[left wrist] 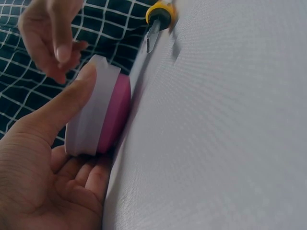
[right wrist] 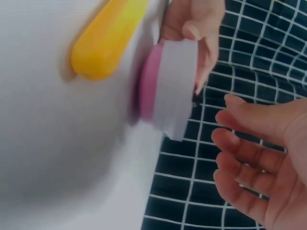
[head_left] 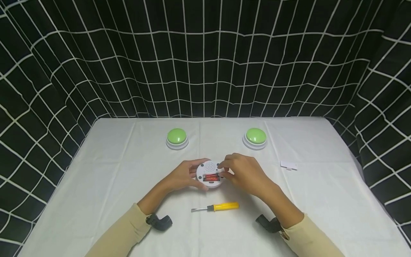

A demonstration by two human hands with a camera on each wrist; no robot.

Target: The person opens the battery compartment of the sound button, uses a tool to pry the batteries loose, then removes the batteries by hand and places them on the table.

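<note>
My left hand (head_left: pixel 184 175) grips a round push-button device (head_left: pixel 210 166) by its rim, with the thumb on one edge and the fingers at the other. It is turned upside down: the white base faces up and the pink dome (left wrist: pixel 116 112) points at the table. Red batteries (head_left: pixel 211 177) lie in the uncovered compartment of the base. Over its right side hovers my right hand (head_left: pixel 245 173), fingers loosely bent. In the right wrist view those fingertips (right wrist: pixel 234 101) are apart from the device, and nothing shows between them.
Nearer me lies a yellow-handled screwdriver (head_left: pixel 224 206) on the white-covered table (head_left: pixel 154 242). Two green push buttons, one left (head_left: pixel 177 137) and one right (head_left: pixel 255 136), stand farther back. A small white cover (head_left: pixel 288 165) lies at the right. Black gridded cloth (head_left: pixel 205 64) hangs behind.
</note>
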